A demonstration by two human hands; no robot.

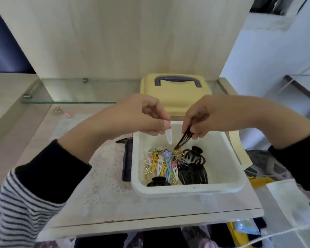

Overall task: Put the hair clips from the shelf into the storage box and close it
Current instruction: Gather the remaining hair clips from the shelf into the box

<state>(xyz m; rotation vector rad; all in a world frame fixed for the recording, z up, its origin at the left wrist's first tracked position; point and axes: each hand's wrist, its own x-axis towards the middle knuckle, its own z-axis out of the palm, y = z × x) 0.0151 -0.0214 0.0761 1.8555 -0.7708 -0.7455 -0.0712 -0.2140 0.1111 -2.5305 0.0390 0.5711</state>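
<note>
Between thumb and forefinger of the left hand (pixel 140 116), pinched by its top end and hanging point-down: a white snap clip (pixel 169 137). Just beside it, gripped in the curled fingers of the right hand (pixel 200 119): a dark comb clip (pixel 183 139), slanted down and inward. Directly beneath both, the open storage box (pixel 188 190), already holding coloured snap clips (pixel 166 164) and black claw clips (pixel 194 154). Best done by lowering a little closer to the pile, then simply loosening each pinch so as to drop inside the walls and not on the rim; no need to toss. Wrists bent down, knuckles up, forearms coming in from either side and nearly meeting over the far edge. Beyond the hands, the yellow lid (pixel 175 99) with its dark handle (pixel 177 81), yet to go on. Further out, left of the left hand on the tabletop (pixel 106 203), a few small items (pixel 58 111), possibly more clips, though too small to tell.
</note>
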